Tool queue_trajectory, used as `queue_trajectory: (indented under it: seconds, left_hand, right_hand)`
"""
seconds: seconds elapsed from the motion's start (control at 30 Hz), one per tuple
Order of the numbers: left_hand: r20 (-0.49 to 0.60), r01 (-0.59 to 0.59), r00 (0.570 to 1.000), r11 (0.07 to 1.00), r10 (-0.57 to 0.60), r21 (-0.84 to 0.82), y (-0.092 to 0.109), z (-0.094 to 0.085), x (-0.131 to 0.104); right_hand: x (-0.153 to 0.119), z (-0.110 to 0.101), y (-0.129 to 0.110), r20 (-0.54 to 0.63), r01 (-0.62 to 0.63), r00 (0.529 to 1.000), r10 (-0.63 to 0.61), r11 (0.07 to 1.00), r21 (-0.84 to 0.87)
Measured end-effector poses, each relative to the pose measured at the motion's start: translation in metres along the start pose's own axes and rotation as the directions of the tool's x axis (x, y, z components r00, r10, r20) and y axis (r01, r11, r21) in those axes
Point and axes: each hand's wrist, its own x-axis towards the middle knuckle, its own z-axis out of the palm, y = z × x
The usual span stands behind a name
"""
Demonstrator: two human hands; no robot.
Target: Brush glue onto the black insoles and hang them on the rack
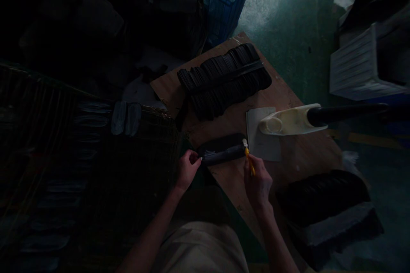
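A flat black strip-like piece (221, 148) with rounded ends lies near the board's left edge, a pale wet-looking streak along its lower half. My left hand (188, 168) pinches its left end between thumb and fingertips. In my right hand (259, 181) is a small yellow-handled brush (248, 160), its whitish tip at the piece's right end. Right of the brush, a cream-coloured container (290, 120) with a black handle or stick rests on a pale card (263, 147). Dim light hides the piece's finer detail.
A bundle of stacked black pieces (224, 79) lies on the wooden board (296, 145); another dark stack (329, 213) is at right. The rack at left bears several coated pieces (126, 118). Beyond are a blue crate (222, 8) and a white crate (352, 66).
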Motion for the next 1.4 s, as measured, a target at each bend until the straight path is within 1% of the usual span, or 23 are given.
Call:
queue_trajectory:
  seconds: [0.07,0.1,0.17,0.23,0.3,0.37,0.43,0.47,0.53,0.63,0.73,0.83,0.9,0.93,1.0,1.07,1.17,1.23,1.27,1.33,1.4]
  left_hand:
    - [0.014,-0.015,1.0,0.999,0.015,0.028,0.002,-0.001,0.0]
    - [0.02,-0.024,1.0,0.999,0.023,0.038,0.003,-0.001,0.001]
    - [0.026,-0.036,0.999,0.998,0.035,0.05,0.003,-0.002,0.001]
    - [0.021,-0.035,0.999,0.998,0.034,0.054,0.003,-0.002,0.002]
    - [0.017,-0.037,0.999,0.998,0.036,0.056,0.003,-0.002,0.002]
    - [0.02,-0.042,0.999,0.997,0.041,0.057,0.003,-0.002,0.001]
    - [0.027,-0.047,0.999,0.997,0.045,0.062,0.004,-0.002,0.001]
    - [0.03,-0.048,0.998,0.997,0.046,0.066,0.004,-0.002,0.001]
    - [0.04,-0.046,0.998,0.997,0.043,0.068,0.004,-0.002,0.002]
    - [0.049,-0.042,0.998,0.998,0.04,0.051,0.002,-0.001,0.004]
    - [0.054,-0.038,0.998,0.999,0.036,0.023,0.002,-0.001,0.005]
    - [0.062,-0.033,0.998,0.999,0.033,-0.001,0.003,-0.002,0.006]
    - [0.07,-0.036,0.997,0.999,0.037,-0.013,0.003,-0.002,0.006]
    - [0.077,-0.036,0.996,0.999,0.038,-0.024,0.002,-0.003,0.007]
    - [0.091,-0.026,0.995,0.998,0.032,-0.059,0.001,-0.003,0.008]
    - [0.11,0.003,0.994,0.995,0.007,-0.095,-0.001,-0.003,0.008]
    - [0.122,0.048,0.992,0.992,-0.034,-0.117,-0.002,-0.001,0.01]
    - [0.11,0.062,0.993,0.992,-0.05,-0.106,-0.002,0.0,0.01]
    - [0.102,0.067,0.993,0.993,-0.057,-0.097,-0.002,0.0,0.011]
    - [0.092,0.072,0.994,0.994,-0.065,-0.082,-0.001,0.001,0.011]
    - [0.088,0.073,0.994,0.994,-0.066,-0.081,-0.002,0.002,0.012]
  right_hand:
    - [0.0,0.008,-0.008,0.042,0.05,0.998,-0.048,0.998,-0.037]
    - [-0.002,0.01,-0.014,0.066,0.076,0.995,-0.074,0.997,-0.024]
    - [-0.007,0.011,-0.025,0.124,0.111,0.985,-0.119,0.991,0.071]
    - [-0.01,0.007,-0.031,0.161,0.085,0.98,-0.12,0.974,0.211]
    - [-0.008,0.002,-0.028,0.127,0.023,0.99,-0.061,0.959,0.284]
    - [-0.002,-0.001,-0.02,0.036,-0.022,0.999,0.015,0.974,0.224]
    - [0.006,0.001,-0.013,-0.018,-0.029,0.999,0.03,0.995,0.091]
    - [0.009,0.004,-0.012,-0.014,-0.016,1.0,0.016,0.999,0.031]
    - [0.009,0.011,-0.015,0.028,0.028,0.999,-0.027,0.999,-0.034]
    - [-0.001,0.021,-0.032,0.074,0.096,0.993,-0.094,0.995,-0.03]
    - [-0.014,0.026,-0.055,0.108,0.133,0.984,-0.14,0.989,0.07]
    - [-0.022,0.029,-0.074,0.17,0.128,0.972,-0.163,0.971,0.2]
    - [-0.024,0.03,-0.083,0.212,0.083,0.965,-0.151,0.95,0.3]
    - [-0.025,0.031,-0.086,0.229,0.039,0.965,-0.128,0.933,0.358]
    - [-0.025,0.032,-0.09,0.261,-0.1,0.965,-0.033,0.872,0.479]
    - [-0.024,0.032,-0.09,0.306,-0.265,0.947,0.095,0.767,0.584]
    - [-0.02,0.032,-0.084,0.387,-0.452,0.89,0.24,0.577,0.68]
    - [-0.016,0.033,-0.078,0.399,-0.509,0.86,0.317,0.499,0.701]
    - [-0.015,0.033,-0.076,0.383,-0.52,0.851,0.358,0.483,0.704]
    - [-0.015,0.033,-0.071,0.336,-0.525,0.84,0.427,0.479,0.704]
    - [-0.018,0.032,-0.071,0.317,-0.515,0.844,0.433,0.486,0.706]
